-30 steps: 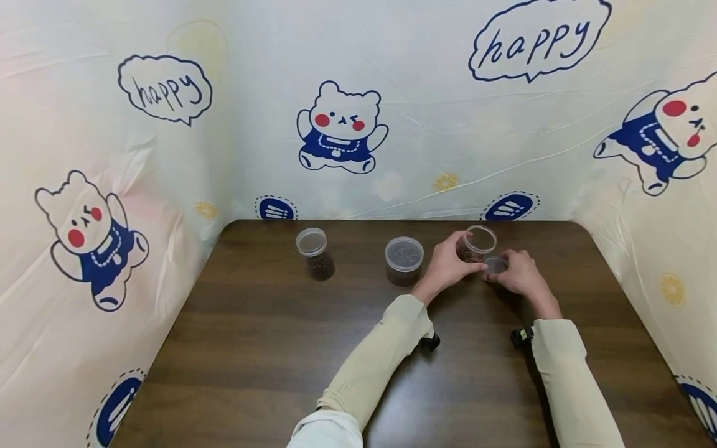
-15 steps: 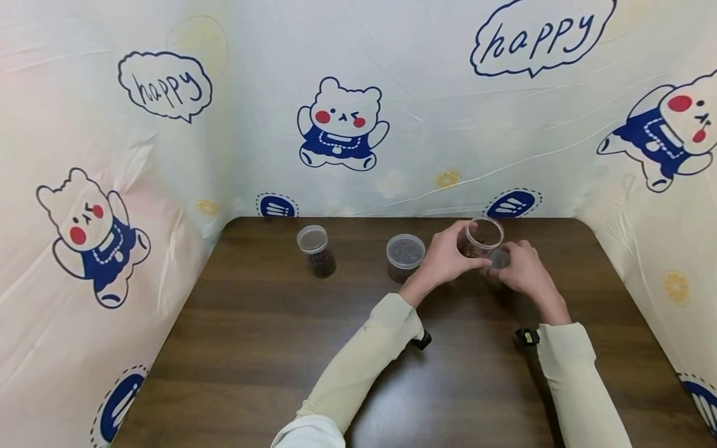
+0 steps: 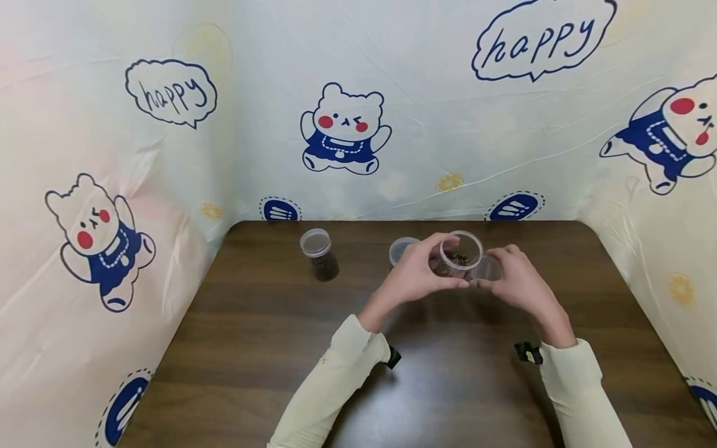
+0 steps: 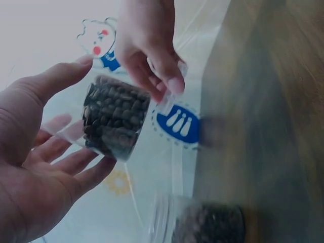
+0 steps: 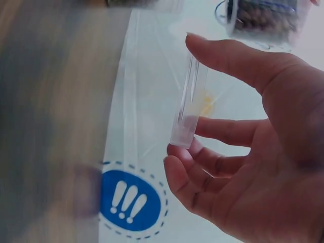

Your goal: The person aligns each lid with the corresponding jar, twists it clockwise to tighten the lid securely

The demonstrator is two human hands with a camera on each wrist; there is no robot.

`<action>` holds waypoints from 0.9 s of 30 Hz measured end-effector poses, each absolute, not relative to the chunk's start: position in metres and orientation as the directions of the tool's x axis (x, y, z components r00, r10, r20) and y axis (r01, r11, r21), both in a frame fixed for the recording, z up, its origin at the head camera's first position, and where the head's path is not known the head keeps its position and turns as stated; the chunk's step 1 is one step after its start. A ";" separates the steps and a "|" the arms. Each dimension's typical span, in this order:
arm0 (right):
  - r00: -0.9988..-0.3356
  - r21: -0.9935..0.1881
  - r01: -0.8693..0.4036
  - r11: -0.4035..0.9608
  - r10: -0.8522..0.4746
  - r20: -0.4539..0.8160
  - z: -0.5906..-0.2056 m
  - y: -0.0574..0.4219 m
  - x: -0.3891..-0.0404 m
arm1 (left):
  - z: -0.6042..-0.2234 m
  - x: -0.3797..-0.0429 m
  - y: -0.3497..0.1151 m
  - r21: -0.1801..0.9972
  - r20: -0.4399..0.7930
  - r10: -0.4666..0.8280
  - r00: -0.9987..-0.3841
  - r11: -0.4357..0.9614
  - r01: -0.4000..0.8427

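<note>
My left hand (image 3: 417,270) grips an uncapped clear plastic jar (image 4: 114,121) partly filled with dark brown beans that look like coffee beans. In the left wrist view the jar is tilted, with thumb on one side and fingers curled along the other. A clear round lid (image 5: 188,104) is pinched by my right hand (image 3: 523,283), thumb on one edge and fingertips on the opposite one. The lid is just right of the jar in the head view, both held above the table. Behind my left hand stands a wide lidded jar (image 3: 400,249), partly hidden.
A narrower, taller lidded jar (image 3: 320,255) with dark contents stands at the back left of the brown wooden table (image 3: 252,348). A printed cloth (image 3: 420,149) hangs right behind the table's back edge and along both sides.
Both hands have shifted left and nearer to me, carrying the jar and lid. My left hand now overlaps the wide lidded jar in the head view.
</note>
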State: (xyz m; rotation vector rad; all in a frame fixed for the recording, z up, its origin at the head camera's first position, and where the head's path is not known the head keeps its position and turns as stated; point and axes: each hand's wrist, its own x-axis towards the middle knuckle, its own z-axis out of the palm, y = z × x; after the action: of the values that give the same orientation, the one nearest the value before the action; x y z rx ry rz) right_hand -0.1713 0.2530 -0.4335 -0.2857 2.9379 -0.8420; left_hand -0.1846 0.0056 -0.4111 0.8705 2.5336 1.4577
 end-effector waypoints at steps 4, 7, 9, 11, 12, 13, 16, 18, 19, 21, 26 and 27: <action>-0.975 -0.523 -0.189 0.831 -0.224 -0.003 -0.433 0.243 -0.162 | -0.419 -0.175 -0.015 0.843 0.177 0.509 -0.842 0.364 0.397; -0.969 -0.540 -0.204 0.817 -0.246 -0.006 -0.435 0.234 -0.156 | -0.426 -0.169 -0.029 0.868 0.167 0.516 -0.840 0.327 0.373; -0.963 -0.554 -0.219 0.803 -0.270 -0.010 -0.437 0.228 -0.153 | -0.432 -0.166 -0.038 0.884 0.157 0.529 -0.834 0.301 0.357; -0.955 -0.567 -0.237 0.789 -0.297 -0.015 -0.440 0.223 -0.149 | -0.439 -0.163 -0.046 0.901 0.138 0.539 -0.831 0.280 0.331; -0.950 -0.568 -0.250 0.784 -0.313 -0.015 -0.442 0.220 -0.148 | -0.442 -0.162 -0.049 0.910 0.127 0.541 -0.831 0.271 0.315; -0.945 -0.568 -0.262 0.780 -0.327 -0.014 -0.445 0.218 -0.146 | -0.446 -0.160 -0.052 0.917 0.118 0.543 -0.831 0.261 0.302; -0.929 -0.568 -0.296 0.768 -0.369 -0.014 -0.452 0.212 -0.141 | -0.456 -0.156 -0.060 0.929 0.102 0.539 -0.836 0.248 0.273; -0.919 -0.565 -0.316 0.762 -0.393 -0.015 -0.458 0.208 -0.138 | -0.463 -0.153 -0.065 0.934 0.098 0.533 -0.840 0.241 0.262; -0.916 -0.563 -0.323 0.761 -0.401 -0.017 -0.461 0.206 -0.137 | -0.466 -0.151 -0.067 0.936 0.095 0.530 -0.843 0.242 0.257; -0.908 -0.557 -0.339 0.758 -0.418 -0.016 -0.466 0.202 -0.134 | -0.472 -0.148 -0.072 0.937 0.083 0.524 -0.848 0.249 0.246; -0.893 -0.539 -0.362 0.760 -0.448 -0.032 -0.476 0.193 -0.129 | -0.485 -0.144 -0.080 0.943 0.049 0.521 -0.852 0.258 0.211; -0.892 -0.538 -0.360 0.762 -0.450 -0.039 -0.477 0.192 -0.128 | -0.487 -0.143 -0.082 0.943 0.042 0.521 -0.853 0.260 0.205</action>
State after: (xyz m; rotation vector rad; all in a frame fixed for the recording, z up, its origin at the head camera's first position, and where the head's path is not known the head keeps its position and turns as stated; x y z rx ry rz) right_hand -0.1277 0.1916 -0.4775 -0.6469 2.7907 -0.8016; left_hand -0.1428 -0.0818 -0.4871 0.6705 2.2569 1.6235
